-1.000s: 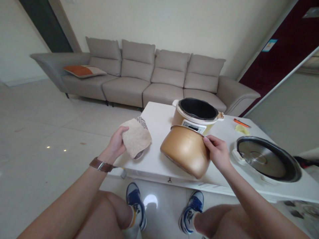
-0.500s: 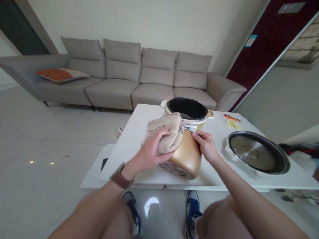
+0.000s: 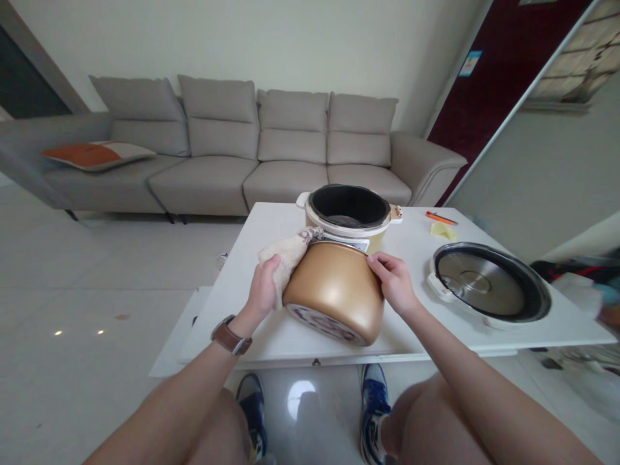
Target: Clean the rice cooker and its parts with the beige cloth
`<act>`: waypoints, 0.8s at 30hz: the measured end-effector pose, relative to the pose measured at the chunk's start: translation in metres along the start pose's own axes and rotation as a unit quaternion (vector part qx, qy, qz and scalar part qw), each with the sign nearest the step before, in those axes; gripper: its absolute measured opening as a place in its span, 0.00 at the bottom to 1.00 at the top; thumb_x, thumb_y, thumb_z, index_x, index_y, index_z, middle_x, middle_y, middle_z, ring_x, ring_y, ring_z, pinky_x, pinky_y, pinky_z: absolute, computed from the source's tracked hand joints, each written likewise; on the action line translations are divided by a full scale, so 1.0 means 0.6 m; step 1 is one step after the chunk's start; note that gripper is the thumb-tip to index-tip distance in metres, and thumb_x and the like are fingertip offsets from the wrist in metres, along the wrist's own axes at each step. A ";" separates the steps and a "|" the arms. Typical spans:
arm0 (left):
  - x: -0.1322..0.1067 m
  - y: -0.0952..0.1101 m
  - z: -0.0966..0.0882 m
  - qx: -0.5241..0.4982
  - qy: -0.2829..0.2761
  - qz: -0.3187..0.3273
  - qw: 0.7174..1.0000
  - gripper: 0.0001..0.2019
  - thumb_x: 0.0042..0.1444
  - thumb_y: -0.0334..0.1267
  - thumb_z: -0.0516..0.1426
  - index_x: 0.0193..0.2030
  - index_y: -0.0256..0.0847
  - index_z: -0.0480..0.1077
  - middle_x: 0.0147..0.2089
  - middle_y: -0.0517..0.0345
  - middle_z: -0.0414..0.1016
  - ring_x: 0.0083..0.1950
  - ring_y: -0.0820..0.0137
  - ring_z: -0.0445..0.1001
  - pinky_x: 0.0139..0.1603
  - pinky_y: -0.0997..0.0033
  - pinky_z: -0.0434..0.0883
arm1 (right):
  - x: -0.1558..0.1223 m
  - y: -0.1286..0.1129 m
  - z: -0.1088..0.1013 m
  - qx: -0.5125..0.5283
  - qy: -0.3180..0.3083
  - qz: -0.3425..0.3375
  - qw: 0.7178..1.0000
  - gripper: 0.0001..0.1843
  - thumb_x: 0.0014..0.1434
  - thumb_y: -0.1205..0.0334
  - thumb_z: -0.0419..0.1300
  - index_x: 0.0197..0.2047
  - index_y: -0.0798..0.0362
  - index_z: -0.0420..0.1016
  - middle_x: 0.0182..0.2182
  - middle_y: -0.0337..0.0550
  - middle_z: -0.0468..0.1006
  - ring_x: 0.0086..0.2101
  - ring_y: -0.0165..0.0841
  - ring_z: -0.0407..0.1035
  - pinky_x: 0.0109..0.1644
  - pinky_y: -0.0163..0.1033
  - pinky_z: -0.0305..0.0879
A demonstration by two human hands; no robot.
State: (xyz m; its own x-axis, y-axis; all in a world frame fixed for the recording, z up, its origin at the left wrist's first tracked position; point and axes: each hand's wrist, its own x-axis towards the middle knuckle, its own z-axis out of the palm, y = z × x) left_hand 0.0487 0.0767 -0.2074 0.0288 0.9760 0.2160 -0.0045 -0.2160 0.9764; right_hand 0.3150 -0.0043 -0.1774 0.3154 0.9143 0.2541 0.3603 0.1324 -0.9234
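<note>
A gold inner pot (image 3: 334,284) is tilted over the front of the white table (image 3: 411,336), its patterned base turned toward me. My right hand (image 3: 394,278) pinches the pot's rim on the right side. In my left hand (image 3: 264,287) is a folded beige cloth (image 3: 285,258), pressed against the pot's left side, with the fingers partly hidden behind it. Just behind the pot stands the rice cooker body (image 3: 349,206), white and gold, its dark inside facing up.
To the right lies the cooker's round lid (image 3: 489,281), inner side up. Behind it are a yellow scrap (image 3: 443,230) and an orange tool (image 3: 440,217). A grey sofa (image 3: 290,174) stands beyond the table.
My left hand and the cloth have slid left, from across the pot's front to its left side, uncovering more gold surface. My right hand keeps its hold on the rim.
</note>
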 end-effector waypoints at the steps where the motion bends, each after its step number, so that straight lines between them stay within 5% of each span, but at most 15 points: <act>1: -0.006 0.005 0.003 0.007 0.001 0.014 1.000 0.25 0.64 0.55 0.55 0.48 0.34 0.82 0.51 0.46 0.85 0.60 0.47 0.78 0.69 0.49 0.69 | 0.000 0.001 -0.001 0.003 0.000 0.000 1.000 0.24 0.57 0.38 0.63 0.25 0.51 0.72 0.21 0.37 0.67 0.26 0.32 0.57 0.30 0.38 0.52; 4: -0.031 0.033 0.013 0.045 -0.104 0.114 0.987 0.23 0.66 0.51 0.55 0.57 0.37 0.79 0.60 0.49 0.81 0.66 0.50 0.75 0.72 0.50 0.66 | 0.002 0.006 -0.003 0.018 -0.004 0.001 1.000 0.24 0.57 0.39 0.64 0.24 0.51 0.71 0.21 0.36 0.66 0.26 0.31 0.56 0.30 0.38 0.51; 7: -0.049 0.060 0.019 0.132 -0.224 0.253 0.932 0.26 0.64 0.46 0.59 0.67 0.45 0.73 0.71 0.54 0.72 0.75 0.51 0.63 0.79 0.45 0.53 | 0.005 0.012 -0.007 0.024 -0.004 0.001 1.000 0.24 0.56 0.39 0.65 0.24 0.51 0.72 0.21 0.36 0.65 0.25 0.31 0.55 0.30 0.38 0.51; 9: -0.053 0.064 0.017 0.161 -0.250 0.291 0.909 0.27 0.64 0.44 0.59 0.70 0.47 0.70 0.73 0.55 0.69 0.78 0.52 0.59 0.80 0.44 0.50 | 0.005 0.017 -0.009 0.030 -0.002 0.000 1.000 0.24 0.55 0.38 0.65 0.24 0.51 0.72 0.20 0.36 0.65 0.25 0.31 0.55 0.30 0.38 0.51; 14: -0.048 0.028 0.008 0.075 -0.193 0.182 0.961 0.26 0.66 0.47 0.56 0.69 0.41 0.71 0.71 0.50 0.71 0.75 0.53 0.64 0.78 0.51 0.56 | 0.005 0.031 -0.019 0.033 0.002 0.000 0.999 0.26 0.55 0.37 0.64 0.22 0.50 0.68 0.19 0.35 0.61 0.24 0.30 0.53 0.29 0.39 0.49; 18: -0.058 0.001 0.017 0.031 -0.086 0.048 0.995 0.24 0.67 0.50 0.53 0.56 0.34 0.79 0.57 0.47 0.83 0.64 0.51 0.76 0.69 0.54 0.69 | 0.007 0.035 -0.034 0.030 0.018 -0.013 0.999 0.22 0.55 0.43 0.63 0.22 0.50 0.67 0.19 0.34 0.60 0.24 0.31 0.53 0.30 0.40 0.49; 24: -0.076 -0.002 0.035 0.007 -0.076 0.038 0.996 0.24 0.67 0.50 0.53 0.58 0.34 0.77 0.59 0.45 0.81 0.65 0.51 0.76 0.70 0.52 0.68 | 0.006 0.012 -0.041 -0.038 0.059 -0.045 0.996 0.14 0.57 0.50 0.62 0.26 0.51 0.73 0.22 0.36 0.68 0.28 0.33 0.60 0.33 0.40 0.54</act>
State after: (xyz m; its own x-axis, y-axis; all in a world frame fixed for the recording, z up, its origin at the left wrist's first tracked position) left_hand 0.0686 0.0320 -0.2184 0.1795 0.9415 0.2853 0.0012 -0.2902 0.9570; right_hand 0.3401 -0.0095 -0.1764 0.3787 0.8479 0.3710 0.4565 0.1776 -0.8718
